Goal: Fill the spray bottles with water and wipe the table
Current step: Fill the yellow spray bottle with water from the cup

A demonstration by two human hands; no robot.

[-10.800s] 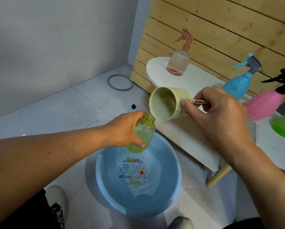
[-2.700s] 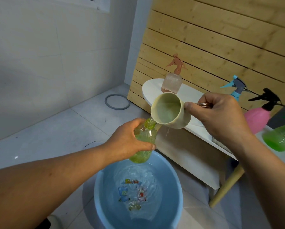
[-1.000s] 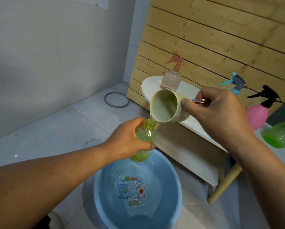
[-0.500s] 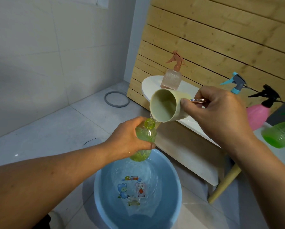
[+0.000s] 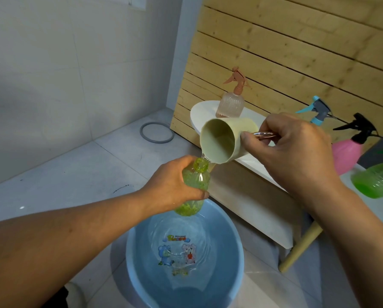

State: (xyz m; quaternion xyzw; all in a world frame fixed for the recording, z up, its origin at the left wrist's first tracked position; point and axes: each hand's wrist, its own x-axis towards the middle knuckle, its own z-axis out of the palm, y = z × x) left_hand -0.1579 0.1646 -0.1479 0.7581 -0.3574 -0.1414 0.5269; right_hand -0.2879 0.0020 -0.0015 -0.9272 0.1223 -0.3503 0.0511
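Left hand (image 5: 175, 185) is wrapped around a small translucent green plastic bottle (image 5: 193, 185), uncapped, held upright above a round light-blue plastic basin (image 5: 235, 245). Right hand (image 5: 290, 152) grips the metal handle of a pale cream plastic cup (image 5: 226, 138), tipped mouth-down with its lip at the bottle neck; a thin stream of water runs between them. The basin stands on the grey tiled floor (image 5: 74, 178), holds water, and carries cartoon figures on its bottom. Beside it, a white tabletop (image 5: 255, 162) on a pale wooden leg carries a clear pink ribbed spray bottle (image 5: 230, 105), a blue spray bottle (image 5: 317, 112), a pink spray bottle with black trigger (image 5: 346, 154) and a green bottle (image 5: 377, 181) lying at the right edge. Pine slat panelling (image 5: 297, 52) backs the tabletop; the adjoining wall is pale tile. A grey ring (image 5: 157, 135) lies on the floor near the corner.
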